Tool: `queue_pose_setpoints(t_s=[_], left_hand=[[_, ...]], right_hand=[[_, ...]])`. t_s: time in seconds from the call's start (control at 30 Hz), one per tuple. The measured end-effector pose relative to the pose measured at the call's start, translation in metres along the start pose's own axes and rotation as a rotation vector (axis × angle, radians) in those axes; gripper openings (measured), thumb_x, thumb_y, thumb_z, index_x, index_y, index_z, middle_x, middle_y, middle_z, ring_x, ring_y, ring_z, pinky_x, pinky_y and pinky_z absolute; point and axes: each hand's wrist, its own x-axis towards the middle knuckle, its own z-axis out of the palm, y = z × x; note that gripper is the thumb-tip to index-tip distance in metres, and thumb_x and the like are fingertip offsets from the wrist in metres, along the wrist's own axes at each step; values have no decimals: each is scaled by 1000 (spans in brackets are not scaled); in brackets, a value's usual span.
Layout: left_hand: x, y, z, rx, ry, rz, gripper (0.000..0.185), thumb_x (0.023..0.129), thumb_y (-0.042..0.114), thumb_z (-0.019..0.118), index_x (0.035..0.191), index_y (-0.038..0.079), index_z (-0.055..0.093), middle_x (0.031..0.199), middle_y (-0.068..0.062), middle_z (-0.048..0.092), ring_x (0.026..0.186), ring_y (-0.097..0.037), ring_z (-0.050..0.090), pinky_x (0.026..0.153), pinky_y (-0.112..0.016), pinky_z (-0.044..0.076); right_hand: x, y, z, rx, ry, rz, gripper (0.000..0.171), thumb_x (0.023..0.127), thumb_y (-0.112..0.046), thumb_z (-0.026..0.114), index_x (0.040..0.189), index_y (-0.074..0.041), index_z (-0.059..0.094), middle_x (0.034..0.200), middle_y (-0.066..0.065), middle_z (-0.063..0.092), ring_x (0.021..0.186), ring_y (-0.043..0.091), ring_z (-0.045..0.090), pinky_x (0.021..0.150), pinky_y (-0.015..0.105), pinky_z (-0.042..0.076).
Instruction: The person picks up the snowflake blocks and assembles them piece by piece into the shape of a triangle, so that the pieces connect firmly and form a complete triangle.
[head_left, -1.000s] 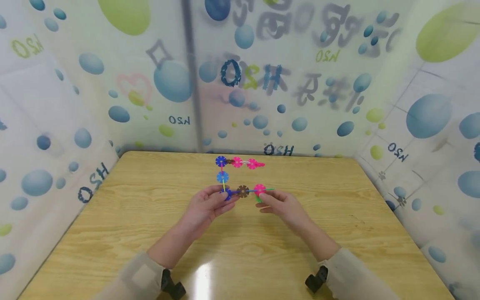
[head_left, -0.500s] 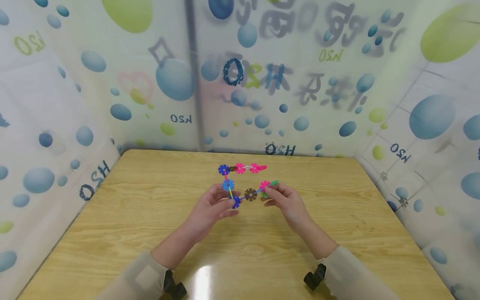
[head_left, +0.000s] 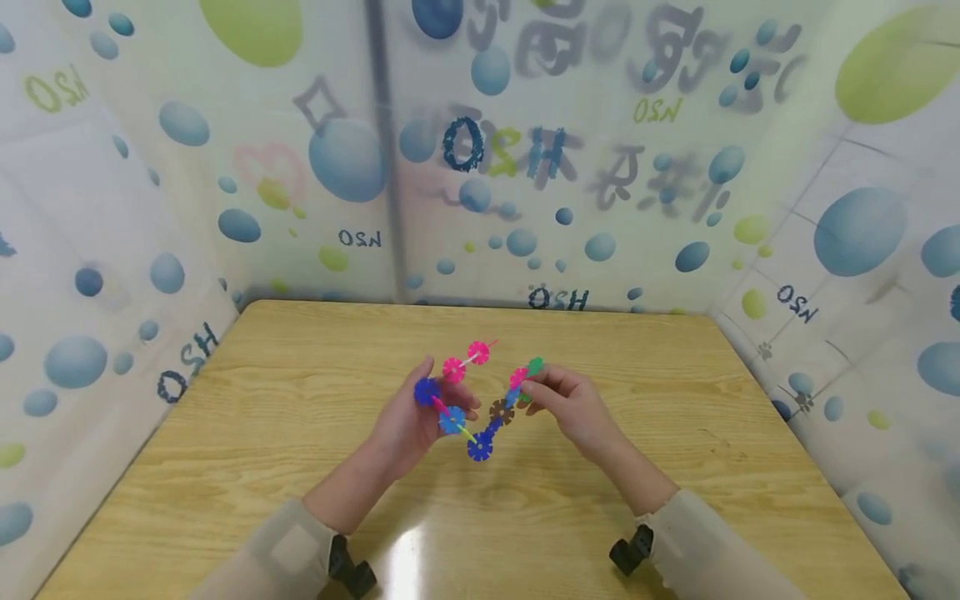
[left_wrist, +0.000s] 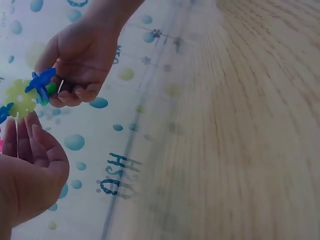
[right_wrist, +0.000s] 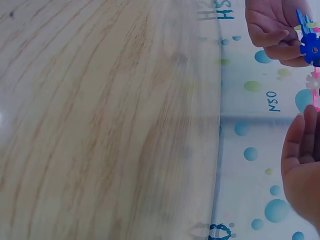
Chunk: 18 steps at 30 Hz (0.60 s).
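A chain of interlocking plastic snowflake discs hangs in a bent loop between the hands, above the table. My right hand (head_left: 585, 417) pinches its end by a pink disc (head_left: 518, 378) next to a green disc (head_left: 535, 367). From there the chain runs down through a brown disc (head_left: 502, 411) to a dark blue disc (head_left: 480, 447), the lowest point. It climbs through a light blue disc (head_left: 452, 420) to another dark blue disc, overlapping my left hand (head_left: 408, 429). That hand is open, thumb raised, fingers behind the discs. Two pink discs joined by a white one form the far end.
The wooden table (head_left: 300, 467) spreads beneath both hands, with a bright reflection near its front. Printed curtain-like walls (head_left: 337, 275) with blue and green dots enclose it at the back and sides. Dark cameras (head_left: 632, 550) are strapped at both wrists.
My left hand has let go of the dark blue disc and turned palm up. The chain has swung, its lower corner sinking and its far pink end coming nearer. The right hand keeps its pinch.
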Motion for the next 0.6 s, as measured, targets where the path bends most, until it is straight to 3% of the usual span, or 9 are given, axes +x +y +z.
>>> queue_pose_setpoints(t_s=[0.17,0.33,0.47,0.6], left_hand=[[-1,0,-4,-86,-88,-41,37,118,40,39,114,19,69,99,0,80,95,-20,77,90,-31,64],[-2,2,-9,-117,-135,-86,42,119,34,34,147,15,57,104,0,81,97,-18,77,92,-30,64],[0,5,-10,-50,-147,-135,55,118,45,30,158,9,41,106,1,78,97,-16,76,84,-28,62],[3,4,-7,65,-118,-171,56,117,53,44,150,9,53,106,-1,74,94,-17,76,81,-27,64]], right_hand=[[1,-1,2,-17,-39,7,25,112,-19,65,107,6,68,97,1,72,90,19,72,85,31,66],[0,-5,1,-19,-65,24,24,112,-19,65,109,4,69,97,0,72,85,14,73,85,31,66],[0,-8,-1,-40,-85,35,25,111,-21,66,110,3,71,97,-1,74,85,14,74,84,31,67],[0,-11,-1,-108,-133,32,22,111,-20,67,110,1,73,99,4,75,88,16,76,84,33,67]])
